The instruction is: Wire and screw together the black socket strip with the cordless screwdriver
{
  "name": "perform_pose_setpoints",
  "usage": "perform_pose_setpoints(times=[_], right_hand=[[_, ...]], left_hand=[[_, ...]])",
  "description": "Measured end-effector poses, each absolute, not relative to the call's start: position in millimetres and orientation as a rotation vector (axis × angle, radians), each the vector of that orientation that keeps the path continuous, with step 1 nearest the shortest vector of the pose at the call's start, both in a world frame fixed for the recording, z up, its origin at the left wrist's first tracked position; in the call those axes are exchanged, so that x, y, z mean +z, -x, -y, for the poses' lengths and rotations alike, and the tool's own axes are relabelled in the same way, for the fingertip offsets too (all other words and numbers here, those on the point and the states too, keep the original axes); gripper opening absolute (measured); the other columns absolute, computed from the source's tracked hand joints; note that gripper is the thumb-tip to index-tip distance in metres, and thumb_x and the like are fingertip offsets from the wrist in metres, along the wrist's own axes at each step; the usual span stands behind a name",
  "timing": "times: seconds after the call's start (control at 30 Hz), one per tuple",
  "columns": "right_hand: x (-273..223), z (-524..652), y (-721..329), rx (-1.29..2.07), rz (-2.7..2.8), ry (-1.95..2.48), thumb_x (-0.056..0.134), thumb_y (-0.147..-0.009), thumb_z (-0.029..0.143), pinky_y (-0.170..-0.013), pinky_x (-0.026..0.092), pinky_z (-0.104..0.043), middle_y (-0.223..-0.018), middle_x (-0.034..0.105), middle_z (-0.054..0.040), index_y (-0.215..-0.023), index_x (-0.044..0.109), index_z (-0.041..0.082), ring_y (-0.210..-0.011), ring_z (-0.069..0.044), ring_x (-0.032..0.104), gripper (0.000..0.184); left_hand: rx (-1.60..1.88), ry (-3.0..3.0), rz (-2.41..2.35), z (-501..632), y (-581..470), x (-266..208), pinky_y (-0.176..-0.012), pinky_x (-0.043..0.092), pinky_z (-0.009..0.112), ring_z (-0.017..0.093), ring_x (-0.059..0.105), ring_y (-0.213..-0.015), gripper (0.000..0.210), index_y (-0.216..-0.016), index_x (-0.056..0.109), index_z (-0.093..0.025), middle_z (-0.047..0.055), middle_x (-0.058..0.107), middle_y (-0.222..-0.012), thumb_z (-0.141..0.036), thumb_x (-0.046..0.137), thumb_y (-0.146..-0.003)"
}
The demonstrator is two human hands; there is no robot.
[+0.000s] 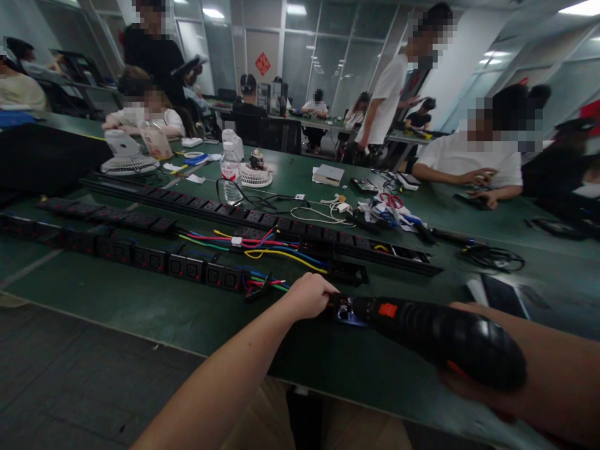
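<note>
Black power driver [435, 331] clasped by right hand [469, 382], left hand [307, 295] pinching small dark module's [349, 310] end

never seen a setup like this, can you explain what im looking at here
There is no robot here, just a person working with two bare hands. The single picture comes from a camera worn on their head, looking forward and down, so their arms reach in from below and the right.

The right hand grips a black power tool with an orange switch. Its tip is at a small part with a circuit board, and the left hand is at that part's other end; its exact grip is unclear.

On the green table lie long black socket strips and coloured wires, and a plastic bottle stands behind. Other people sit or stand beyond.
</note>
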State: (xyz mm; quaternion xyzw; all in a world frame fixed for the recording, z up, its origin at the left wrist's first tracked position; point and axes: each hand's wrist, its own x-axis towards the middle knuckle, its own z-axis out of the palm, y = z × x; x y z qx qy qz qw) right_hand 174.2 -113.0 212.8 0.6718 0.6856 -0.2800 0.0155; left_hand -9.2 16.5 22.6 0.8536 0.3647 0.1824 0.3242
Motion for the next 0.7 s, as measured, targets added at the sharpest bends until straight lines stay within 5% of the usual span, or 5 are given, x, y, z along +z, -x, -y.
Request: perform_pose_setpoints(times=[0.2,0.43,0.7], right_hand=[[218,109,-170,-0.87,-1.936,-2.106,0.061,-0.075,0.017,-0.043,0.044,-0.022,-0.054,0.07,0.0018,-0.086,0.059,0.023,-0.046,-0.017,0.066,0.013],[224,105,-163,-0.891,-2.15,-1.923,0.058,-0.07,0.009,-0.041,0.038,-0.019,-0.047,0.064,0.0034,-0.054,0.059,0.022,-0.044,-0.013,0.061,0.021],[206,98,-190,-1.045,-2.035,-1.648,0.055,-0.08,0.018,-0.045,0.04,-0.02,-0.067,0.074,0.0014,-0.064,0.067,0.025,-0.06,-0.016,0.069,0.02]], left_hand=[[0.453,-2.234,-0.949,-16,10,25,-0.074,0.045,0.022,0.017,0.064,-0.079,0.045,-0.101,0.076,-0.024,0.003,0.074,-0.084,-0.01,0.044,-0.073],[0.459,-2.22,-0.96,-18,8,23,-0.078,0.046,0.022,0.016,0.064,-0.085,0.045,-0.104,0.075,-0.025,0.003,0.075,-0.088,-0.01,0.045,-0.073],[0.459,-2.182,-0.886,-21,10,23,-0.076,0.046,0.021,0.016,0.065,-0.085,0.046,-0.103,0.075,-0.022,0.002,0.075,-0.087,-0.008,0.045,-0.072]])
